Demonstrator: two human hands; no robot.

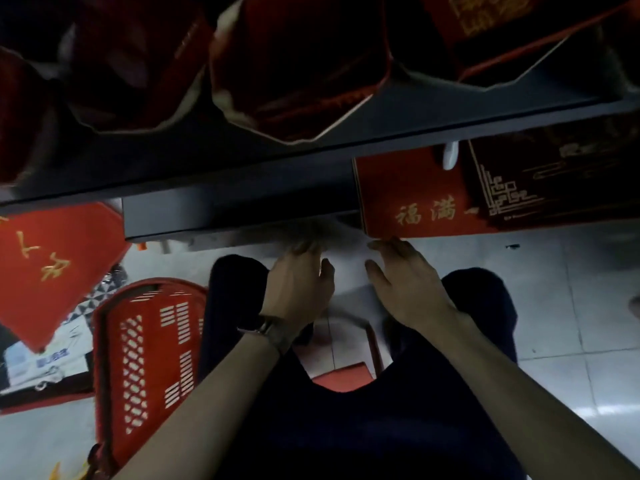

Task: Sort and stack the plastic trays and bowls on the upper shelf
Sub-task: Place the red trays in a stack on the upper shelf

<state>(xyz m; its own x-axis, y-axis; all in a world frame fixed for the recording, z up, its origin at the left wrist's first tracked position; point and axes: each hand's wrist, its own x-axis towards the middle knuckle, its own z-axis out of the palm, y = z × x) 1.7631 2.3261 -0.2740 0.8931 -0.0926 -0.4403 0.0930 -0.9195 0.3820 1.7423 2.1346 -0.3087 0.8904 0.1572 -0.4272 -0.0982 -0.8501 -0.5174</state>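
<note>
The hands are apart, both reaching in below the lower shelf. The left hand has its fingertips in a pale pile too blurred to name; its grip I cannot tell. The right hand, just beside the pile, touches the red box with straight fingers. Eight-sided boxes crowd the upper shelf. A red basket sits on the floor.

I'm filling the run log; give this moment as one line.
left hand on blurred pale item, grip unclear | right hand open, at red box edge | red basket on floor
</note>
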